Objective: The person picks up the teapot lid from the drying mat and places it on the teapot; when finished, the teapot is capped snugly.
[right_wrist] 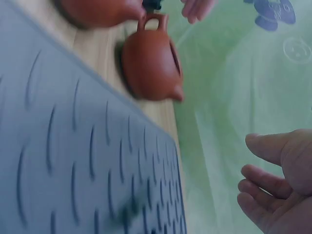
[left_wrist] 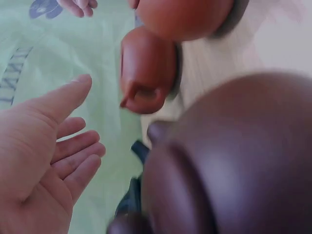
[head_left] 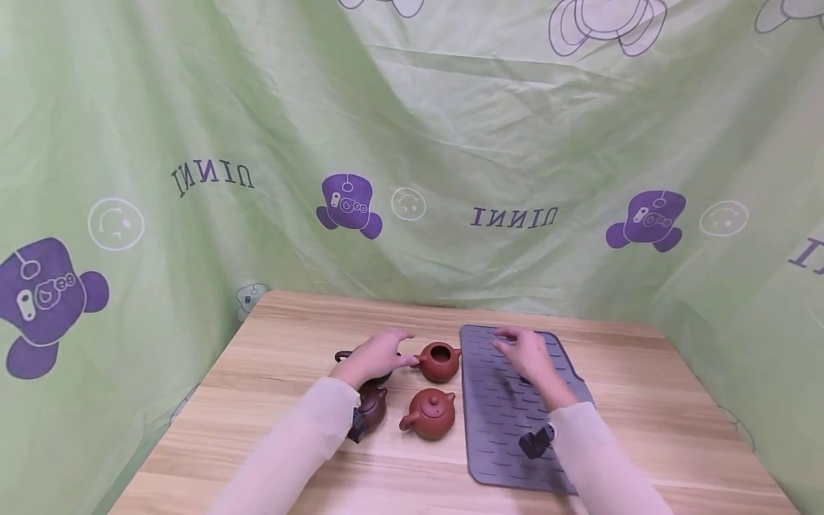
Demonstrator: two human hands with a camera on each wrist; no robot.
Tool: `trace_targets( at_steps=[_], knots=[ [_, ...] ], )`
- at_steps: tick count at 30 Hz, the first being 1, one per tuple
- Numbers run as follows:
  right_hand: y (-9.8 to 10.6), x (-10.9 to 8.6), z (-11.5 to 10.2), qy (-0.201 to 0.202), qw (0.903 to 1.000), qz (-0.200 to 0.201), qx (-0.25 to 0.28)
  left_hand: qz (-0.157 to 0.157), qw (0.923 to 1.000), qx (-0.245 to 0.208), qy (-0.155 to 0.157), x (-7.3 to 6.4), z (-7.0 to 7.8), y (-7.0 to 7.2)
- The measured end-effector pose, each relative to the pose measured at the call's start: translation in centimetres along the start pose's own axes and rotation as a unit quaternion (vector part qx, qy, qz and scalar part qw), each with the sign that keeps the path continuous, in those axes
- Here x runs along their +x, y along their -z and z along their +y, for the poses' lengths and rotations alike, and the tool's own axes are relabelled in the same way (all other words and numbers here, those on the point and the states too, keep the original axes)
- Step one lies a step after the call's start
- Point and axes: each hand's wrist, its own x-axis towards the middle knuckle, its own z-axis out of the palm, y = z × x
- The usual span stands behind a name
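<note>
My left hand (head_left: 380,354) hovers over the left group of teapots with fingers spread and nothing held. Beneath it sits a black teapot (head_left: 343,354), mostly hidden. A dark brown teapot (head_left: 373,409) stands nearer me, partly behind the wrist camera; it looms large in the left wrist view. Right of the left thumb is a reddish-brown teapot (head_left: 444,372) with an uncovered mouth, its handle close to the thumb tip. Another reddish-brown teapot (head_left: 434,418) in front has its lid on. Over the grey mat, my right hand (head_left: 529,355) is raised, fingers loosely bent and holding nothing.
The ribbed grey mat (head_left: 492,429) lies on the right half of the wooden table (head_left: 290,343). Green printed cloth (head_left: 450,143) hangs behind the table and along both sides. Dark wrist cameras (head_left: 536,441) are strapped at both sleeves.
</note>
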Motion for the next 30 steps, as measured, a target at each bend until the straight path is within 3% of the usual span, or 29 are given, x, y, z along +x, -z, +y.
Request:
trace_targets(
  at_steps=[7,15,30],
  knots=[
    [1.2,-1.2,3.1,-0.029,0.9995,0.001,-0.008,-0.014,0.9997,0.021,-0.007,1.5,1.1,-1.6],
    [1.1,-2.2,6.2,-0.069,0.9973,-0.01,0.023,-0.005,0.9996,0.025,0.015,2.4,1.3,-2.9],
    [0.1,-3.2,8.6,-0.047,0.998,-0.008,0.042,-0.001,0.9997,-0.025,-0.007,2.8,0.8,-4.0]
  ],
)
